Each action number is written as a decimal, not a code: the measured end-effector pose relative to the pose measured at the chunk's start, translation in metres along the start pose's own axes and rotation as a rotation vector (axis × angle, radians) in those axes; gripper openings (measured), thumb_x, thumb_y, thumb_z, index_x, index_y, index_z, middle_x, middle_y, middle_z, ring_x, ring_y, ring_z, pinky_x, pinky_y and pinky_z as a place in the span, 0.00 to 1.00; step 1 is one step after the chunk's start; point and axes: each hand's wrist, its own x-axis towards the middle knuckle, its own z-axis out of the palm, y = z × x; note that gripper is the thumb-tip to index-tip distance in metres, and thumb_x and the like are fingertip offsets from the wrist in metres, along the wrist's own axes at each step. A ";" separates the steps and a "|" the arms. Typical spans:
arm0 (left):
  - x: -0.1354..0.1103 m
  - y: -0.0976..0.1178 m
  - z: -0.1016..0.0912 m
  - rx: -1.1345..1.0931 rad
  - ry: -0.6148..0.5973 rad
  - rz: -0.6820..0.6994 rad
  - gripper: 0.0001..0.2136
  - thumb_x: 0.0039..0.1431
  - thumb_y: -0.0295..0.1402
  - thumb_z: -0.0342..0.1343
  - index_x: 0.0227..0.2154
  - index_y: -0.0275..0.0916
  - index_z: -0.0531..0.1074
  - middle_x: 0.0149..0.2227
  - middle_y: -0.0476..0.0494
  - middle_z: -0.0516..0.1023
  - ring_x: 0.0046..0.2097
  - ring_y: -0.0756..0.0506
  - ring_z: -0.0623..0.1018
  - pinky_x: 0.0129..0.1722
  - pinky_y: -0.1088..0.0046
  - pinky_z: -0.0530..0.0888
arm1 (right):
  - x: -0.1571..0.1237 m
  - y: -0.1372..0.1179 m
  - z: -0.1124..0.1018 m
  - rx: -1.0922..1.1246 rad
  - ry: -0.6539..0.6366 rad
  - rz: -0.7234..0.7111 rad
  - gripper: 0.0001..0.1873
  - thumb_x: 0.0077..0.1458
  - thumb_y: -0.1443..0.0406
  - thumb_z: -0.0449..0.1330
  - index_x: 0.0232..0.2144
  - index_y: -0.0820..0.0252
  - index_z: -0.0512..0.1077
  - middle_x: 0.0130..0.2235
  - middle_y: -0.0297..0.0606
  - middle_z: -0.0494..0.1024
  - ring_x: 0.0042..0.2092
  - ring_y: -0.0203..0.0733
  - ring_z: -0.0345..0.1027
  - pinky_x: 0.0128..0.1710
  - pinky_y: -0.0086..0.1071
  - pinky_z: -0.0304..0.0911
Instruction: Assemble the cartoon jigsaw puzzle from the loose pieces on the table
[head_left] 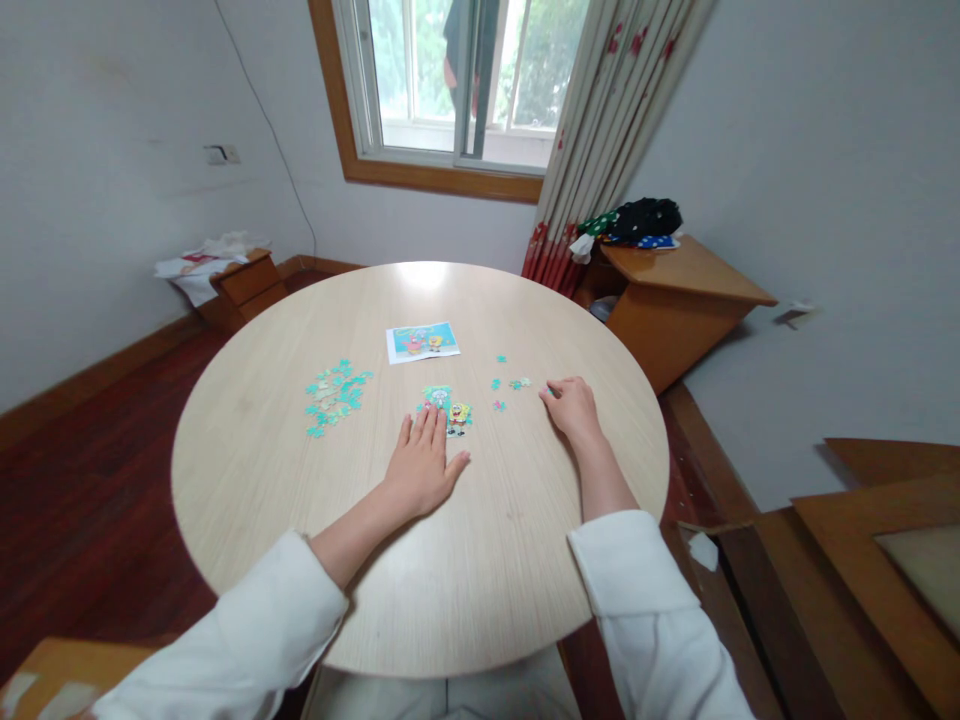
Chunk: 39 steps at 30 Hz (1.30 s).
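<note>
A partly joined jigsaw puzzle (pixel 459 412) with a yellow cartoon figure lies in the middle of the round table (pixel 300 540). My left hand (pixel 420 460) rests flat, fingers stretched out over the puzzle's lower left part, hiding some of it. To the right, my right hand (pixel 574 408) is closed in a pinch at a small puzzle piece (pixel 552 391), mostly hidden by the fingertips, low over the tabletop. Between the hands lie several loose pieces, among them a pink one (pixel 499 406) and a teal one (pixel 502 358).
A spread of loose teal puzzle pieces (pixel 334 398) lies on the left of the table. Behind the puzzle is a printed picture sheet (pixel 423 342) with matching cartoon figures. A wooden cabinet (pixel 675 290) with cloths on top stands at the back right, beside the curtain (pixel 592 130).
</note>
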 end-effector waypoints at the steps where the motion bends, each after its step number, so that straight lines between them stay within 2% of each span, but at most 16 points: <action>1: -0.001 0.001 0.000 0.002 -0.009 0.002 0.34 0.63 0.48 0.35 0.63 0.26 0.50 0.65 0.28 0.50 0.67 0.36 0.50 0.64 0.53 0.46 | 0.000 -0.001 0.001 -0.008 0.003 0.010 0.10 0.51 0.65 0.59 0.34 0.64 0.78 0.37 0.47 0.76 0.42 0.46 0.68 0.45 0.37 0.60; 6: -0.001 0.002 -0.001 0.002 -0.020 -0.013 0.34 0.63 0.47 0.35 0.63 0.24 0.50 0.66 0.28 0.49 0.67 0.36 0.49 0.64 0.54 0.47 | 0.002 -0.002 0.000 -0.030 0.011 0.054 0.10 0.51 0.66 0.59 0.34 0.65 0.78 0.37 0.46 0.77 0.38 0.42 0.69 0.42 0.35 0.61; 12: -0.002 0.004 -0.002 0.012 0.090 -0.014 0.33 0.63 0.48 0.34 0.63 0.26 0.52 0.65 0.28 0.51 0.67 0.36 0.50 0.64 0.53 0.47 | 0.004 0.002 0.004 -0.063 0.006 0.057 0.09 0.51 0.66 0.58 0.32 0.64 0.77 0.37 0.47 0.75 0.40 0.44 0.68 0.42 0.36 0.61; 18: -0.002 0.002 0.003 -0.003 0.047 -0.051 0.34 0.63 0.48 0.34 0.62 0.25 0.52 0.65 0.25 0.52 0.66 0.35 0.54 0.63 0.52 0.48 | 0.004 0.000 0.006 -0.051 -0.001 0.056 0.08 0.51 0.67 0.57 0.33 0.63 0.75 0.38 0.46 0.75 0.41 0.44 0.67 0.43 0.36 0.60; 27: 0.006 -0.008 0.002 -0.107 0.184 -0.031 0.26 0.64 0.43 0.38 0.58 0.32 0.59 0.60 0.30 0.63 0.62 0.36 0.62 0.61 0.52 0.54 | 0.002 -0.010 -0.004 0.112 -0.019 0.069 0.10 0.47 0.69 0.58 0.33 0.64 0.75 0.33 0.42 0.77 0.34 0.39 0.68 0.40 0.33 0.61; 30: 0.012 -0.014 -0.003 -0.221 0.288 0.003 0.21 0.63 0.39 0.41 0.54 0.33 0.64 0.56 0.31 0.68 0.58 0.38 0.66 0.59 0.54 0.59 | -0.002 -0.021 -0.008 0.240 0.018 0.043 0.10 0.45 0.68 0.57 0.31 0.63 0.76 0.31 0.41 0.78 0.32 0.39 0.67 0.38 0.34 0.62; 33: 0.018 -0.020 -0.009 -0.384 0.386 0.001 0.15 0.61 0.35 0.46 0.47 0.35 0.69 0.49 0.34 0.72 0.50 0.41 0.71 0.53 0.60 0.67 | -0.011 -0.042 -0.004 0.511 0.040 0.041 0.09 0.44 0.64 0.59 0.28 0.63 0.76 0.29 0.40 0.78 0.29 0.38 0.67 0.34 0.34 0.63; 37: 0.023 -0.026 -0.012 -0.533 0.455 -0.004 0.08 0.59 0.32 0.50 0.38 0.38 0.72 0.39 0.40 0.74 0.43 0.43 0.74 0.46 0.63 0.71 | -0.029 -0.082 0.011 1.001 -0.100 0.083 0.15 0.37 0.57 0.66 0.26 0.61 0.75 0.27 0.38 0.77 0.28 0.39 0.70 0.30 0.34 0.65; 39: 0.024 -0.027 -0.012 -0.562 0.469 0.004 0.07 0.58 0.32 0.52 0.36 0.38 0.72 0.38 0.41 0.75 0.42 0.44 0.74 0.45 0.64 0.71 | -0.038 -0.101 0.019 1.140 -0.183 0.118 0.16 0.34 0.56 0.68 0.25 0.61 0.74 0.26 0.37 0.77 0.28 0.39 0.70 0.28 0.33 0.65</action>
